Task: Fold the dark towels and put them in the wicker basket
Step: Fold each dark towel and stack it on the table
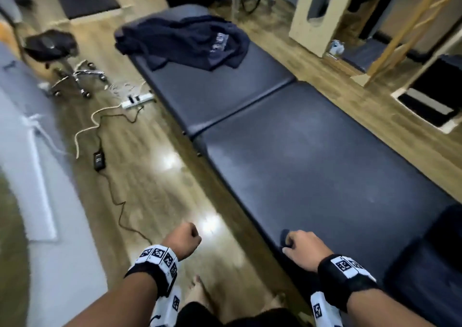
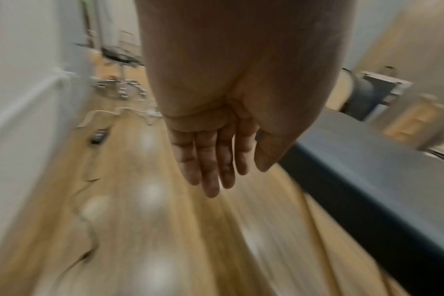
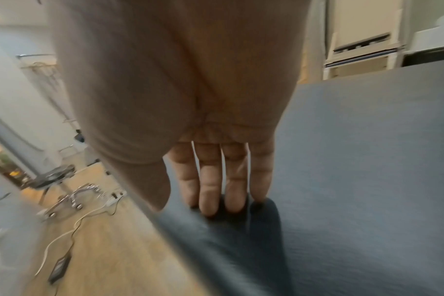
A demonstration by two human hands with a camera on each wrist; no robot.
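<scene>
A heap of unfolded dark navy towels (image 1: 185, 44) lies at the far end of a long dark padded bench (image 1: 312, 156). My right hand (image 1: 291, 239) is at the bench's near left edge. In the right wrist view its fingers (image 3: 221, 180) are straight, and their tips touch the bench pad (image 3: 368, 160). My left hand (image 1: 191, 233) hangs over the wooden floor left of the bench, fingers (image 2: 210, 164) relaxed and holding nothing. No wicker basket is in view. A dark mass (image 1: 440, 236) sits at the bench's near right end; I cannot tell what it is.
On the floor left of the bench are a rolling stool (image 1: 53, 49), a white power strip (image 1: 137, 99), trailing cables and a black adapter (image 1: 99, 160). A white panel (image 1: 40, 176) lies at the far left. Wooden furniture (image 1: 312, 14) stands beyond the bench on the right.
</scene>
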